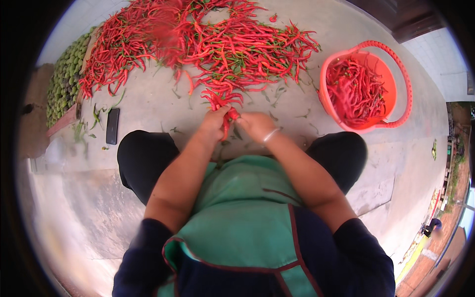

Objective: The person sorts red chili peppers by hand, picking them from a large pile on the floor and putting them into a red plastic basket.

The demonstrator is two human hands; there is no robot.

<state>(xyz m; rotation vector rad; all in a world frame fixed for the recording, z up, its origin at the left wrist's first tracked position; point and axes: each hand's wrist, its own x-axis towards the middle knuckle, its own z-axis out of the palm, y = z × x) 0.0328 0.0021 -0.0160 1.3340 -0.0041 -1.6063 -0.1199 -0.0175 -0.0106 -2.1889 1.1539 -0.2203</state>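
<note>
A bunch of red chili peppers (pixel 217 98) is gripped in my left hand (pixel 213 122), their curved tips fanning out above the fingers and one pointing down below. My right hand (pixel 257 126), with a pale bracelet at the wrist, is closed close against the same bunch at its right side. Its fingertips seem pinched at the stem ends, but what they hold is too small to make out. Just beyond both hands lies a large heap of long red chilies (pixel 237 47) with green stems, spread over the pale floor.
At the right stands a red-orange plastic basket (pixel 324 94) with a raised handle, partly filled with chilies (pixel 354 91). A dark phone (pixel 113 126) lies left of my knee. Loose green stems (pixel 279 94) litter the floor. Green round produce (pixel 67 74) is piled behind a board (pixel 65 120) at far left.
</note>
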